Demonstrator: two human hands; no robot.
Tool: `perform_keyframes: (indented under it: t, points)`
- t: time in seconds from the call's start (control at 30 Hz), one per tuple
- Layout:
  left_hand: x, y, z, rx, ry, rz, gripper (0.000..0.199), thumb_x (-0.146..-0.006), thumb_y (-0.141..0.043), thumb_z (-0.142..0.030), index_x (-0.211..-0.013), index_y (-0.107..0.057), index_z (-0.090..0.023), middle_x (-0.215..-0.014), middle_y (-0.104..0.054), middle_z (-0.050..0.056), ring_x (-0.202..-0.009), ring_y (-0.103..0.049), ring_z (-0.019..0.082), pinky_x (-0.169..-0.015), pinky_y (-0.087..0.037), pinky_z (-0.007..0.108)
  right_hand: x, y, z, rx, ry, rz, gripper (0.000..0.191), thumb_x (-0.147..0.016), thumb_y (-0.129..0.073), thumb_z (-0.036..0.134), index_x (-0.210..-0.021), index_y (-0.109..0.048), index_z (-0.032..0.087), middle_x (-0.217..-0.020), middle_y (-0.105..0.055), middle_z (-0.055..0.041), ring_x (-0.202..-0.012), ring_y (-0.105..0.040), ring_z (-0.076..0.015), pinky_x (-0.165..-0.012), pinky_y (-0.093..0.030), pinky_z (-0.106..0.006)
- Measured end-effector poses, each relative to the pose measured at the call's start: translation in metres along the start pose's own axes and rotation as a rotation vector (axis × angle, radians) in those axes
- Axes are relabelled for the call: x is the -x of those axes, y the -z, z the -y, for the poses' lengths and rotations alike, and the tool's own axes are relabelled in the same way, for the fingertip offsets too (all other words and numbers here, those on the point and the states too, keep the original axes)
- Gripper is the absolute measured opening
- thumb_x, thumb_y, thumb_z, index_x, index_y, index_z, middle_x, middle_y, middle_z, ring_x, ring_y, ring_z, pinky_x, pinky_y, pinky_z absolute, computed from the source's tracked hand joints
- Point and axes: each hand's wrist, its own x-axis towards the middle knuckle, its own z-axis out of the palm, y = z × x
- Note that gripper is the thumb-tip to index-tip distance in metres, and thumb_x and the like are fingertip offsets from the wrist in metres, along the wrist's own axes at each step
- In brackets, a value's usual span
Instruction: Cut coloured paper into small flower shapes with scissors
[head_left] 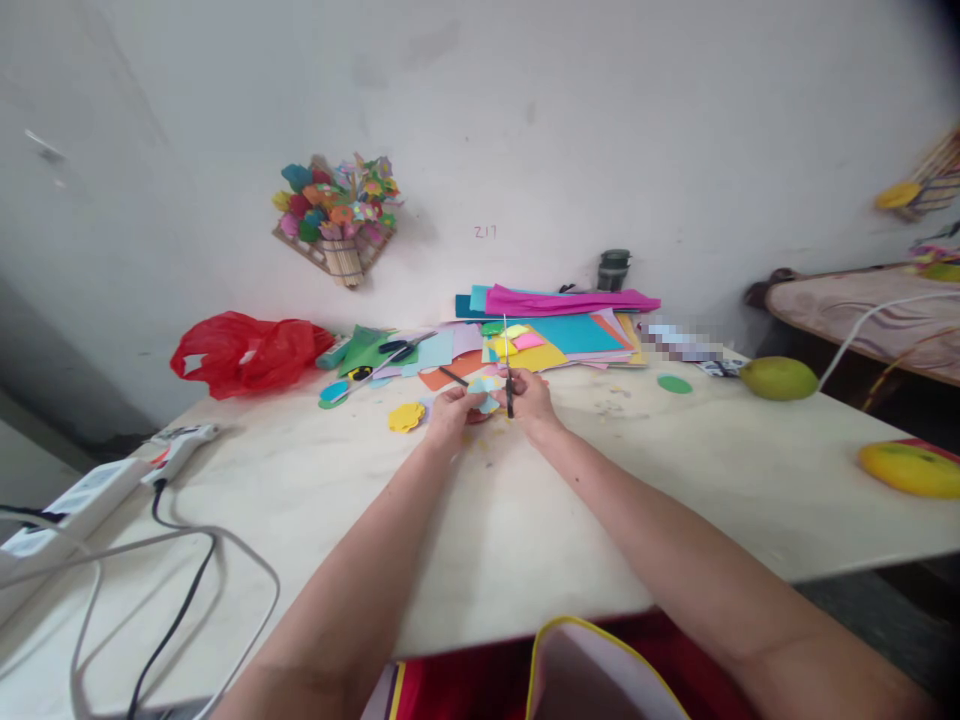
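Note:
My left hand [452,412] pinches a light blue paper cutout [485,388] with a scalloped edge, over the middle of the table. Fingers of my right hand [531,397] are wrapped round a pair of scissors [509,385], whose blades point up and away beside the cutout. Left of my left hand lies a yellow flower-shaped cutout [406,417]. Small yellow and pink pieces [528,340] rest on coloured sheets [592,337] beyond my hands. A second pair of scissors [403,347] with dark handles lies on the sheets at the left.
A red plastic bag [247,352] sits at the back left, with power strips [82,500] and looping cables nearer. A green mango [778,378] and a yellow mango [909,470] are on the right. A dark cup [613,270] stands by the wall; a paper-flower bouquet [339,215] hangs there.

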Motion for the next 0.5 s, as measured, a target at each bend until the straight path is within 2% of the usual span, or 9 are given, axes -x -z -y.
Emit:
perform_keyframes:
  t: [0.1,0.2,0.33,0.5]
  points:
    - [0.0,-0.001,-0.001,-0.03,-0.057,-0.003,0.025,-0.051,-0.077,-0.03,-0.058,-0.059,-0.013,-0.056,-0.061,0.002,-0.052,-0.057,0.013,-0.056,-0.048,0.026,0.002,0.0,0.005,-0.007,-0.029,-0.028,0.048,-0.044,-0.075,0.033,-0.085,-0.056,0.018,-0.056,-0.054,0.0065,-0.052,-0.053,-0.0113,-0.052,-0.043,-0.025]
    - [0.0,0.002,-0.005,-0.018,-0.08,-0.025,0.025,-0.049,-0.077,-0.03,-0.058,-0.061,-0.012,-0.057,-0.062,0.003,-0.053,-0.058,0.013,-0.06,-0.049,0.027,0.004,0.004,0.016,0.036,-0.115,0.004,0.046,-0.047,-0.076,0.034,-0.084,-0.054,0.018,-0.052,-0.052,0.0075,-0.043,-0.049,-0.0095,-0.044,-0.039,-0.023]
    - [-0.001,0.01,-0.012,0.027,-0.106,-0.096,0.026,-0.049,-0.077,-0.031,-0.059,-0.062,-0.012,-0.059,-0.063,0.003,-0.057,-0.059,0.013,-0.062,-0.049,0.027,0.004,0.017,0.026,0.2,-0.191,0.25,0.033,-0.059,-0.071,0.038,-0.078,-0.055,0.016,-0.048,-0.052,0.0051,-0.037,-0.045,-0.0071,-0.035,-0.029,-0.019]
    - [-0.005,0.021,-0.016,0.057,-0.116,-0.172,0.027,-0.049,-0.077,-0.032,-0.061,-0.061,-0.013,-0.061,-0.063,0.002,-0.061,-0.06,0.014,-0.065,-0.049,0.027,-0.002,0.042,0.032,0.368,-0.193,0.505,0.032,-0.07,-0.064,0.045,-0.072,-0.052,0.015,-0.051,-0.055,0.0021,-0.036,-0.046,-0.006,-0.032,-0.021,-0.018]
